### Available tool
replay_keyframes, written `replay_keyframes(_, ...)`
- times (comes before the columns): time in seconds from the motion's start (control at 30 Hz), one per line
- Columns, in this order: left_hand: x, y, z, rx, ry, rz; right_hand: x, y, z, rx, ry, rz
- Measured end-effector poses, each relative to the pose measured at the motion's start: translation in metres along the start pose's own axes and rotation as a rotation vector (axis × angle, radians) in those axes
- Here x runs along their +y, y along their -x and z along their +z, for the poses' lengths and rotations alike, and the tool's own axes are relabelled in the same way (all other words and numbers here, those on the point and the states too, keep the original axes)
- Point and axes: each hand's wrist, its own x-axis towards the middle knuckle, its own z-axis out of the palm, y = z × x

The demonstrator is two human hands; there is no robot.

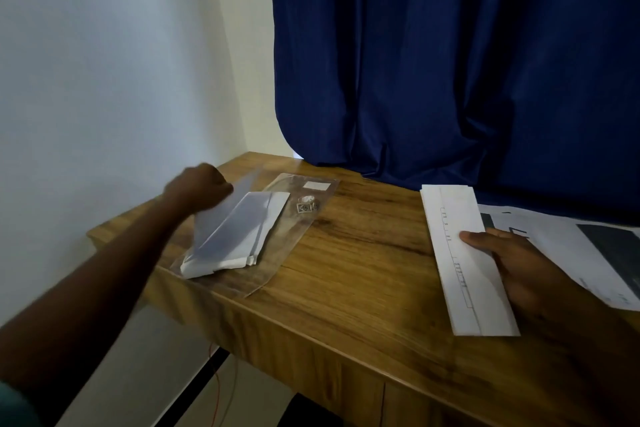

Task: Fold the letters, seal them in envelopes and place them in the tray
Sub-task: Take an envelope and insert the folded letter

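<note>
The left hand [199, 189] reaches out over the far left corner of the wooden worktop [346, 270]; its fingers are curled closed around the upper edge of a blurred white envelope [225, 215], which is lifted at that end; under it a stack of white envelopes [239, 239] lies inside a clear plastic sleeve [298, 215] flat on the worktop; a small white label [317, 186] shows near the sleeve's far edge. The right hand [512, 270] is well apart on the right side; its thumb presses on top of a folded letter [467, 260], a long white strip with faint printed lines, with the fingers under its right edge; the letter lies lengthwise on the worktop. Just right of it lie printed sheets [571, 253] with dark blocks. A dark blue curtain [450, 62] hangs behind the worktop; a pale wall [104, 62] stands on the left.
</note>
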Motion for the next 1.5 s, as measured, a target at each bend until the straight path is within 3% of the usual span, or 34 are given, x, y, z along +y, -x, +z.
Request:
replay_keyframes(0.1, 0.013, 0.002, -0.045, 0.245, 0.103, 0.111, 0.0, 0.003, 0.002, 0.032, 0.053, -0.033)
replay_keyframes(0.2, 0.049, 0.009, -0.063, 0.35, 0.494, 0.272, -0.006, 0.005, 0.007, 0.096, 0.223, -0.133)
replay_keyframes(0.27, 0.077, 0.015, -0.054, 0.249, 0.855, 0.315, -0.01, 0.006, 0.009, 0.129, 0.334, -0.242)
replay_keyframes(0.37, 0.122, 0.024, -0.011, -0.038, 1.271, 0.302, -0.013, 0.011, 0.007, 0.123, 0.281, -0.36)
replay_keyframes(0.57, 0.238, 0.047, 0.082, -0.503, 1.899, 0.171, -0.018, 0.02, 0.0, 0.098, 0.138, -0.283)
replay_keyframes(0.67, 0.291, 0.057, 0.107, -0.609, 1.981, 0.105, -0.025, 0.023, -0.004, 0.084, 0.158, -0.358)
replay_keyframes(0.9, 0.331, 0.071, 0.143, -0.792, 2.111, 0.053, -0.029, 0.017, -0.028, 0.413, 0.163, -0.381)
replay_keyframes(1.2, 0.323, 0.07, 0.151, -0.877, 2.166, -0.068, -0.02, 0.009, -0.035, 0.34, 0.228, -0.373)
replay_keyframes(1.37, 0.321, 0.071, 0.152, -0.845, 2.093, 0.022, -0.021, 0.007, -0.029, 0.451, 0.29, -0.388)
replay_keyframes(1.5, 0.323, 0.076, 0.154, -0.797, 2.076, 0.05, -0.02, 0.008, -0.033, 0.409, 0.227, -0.429)
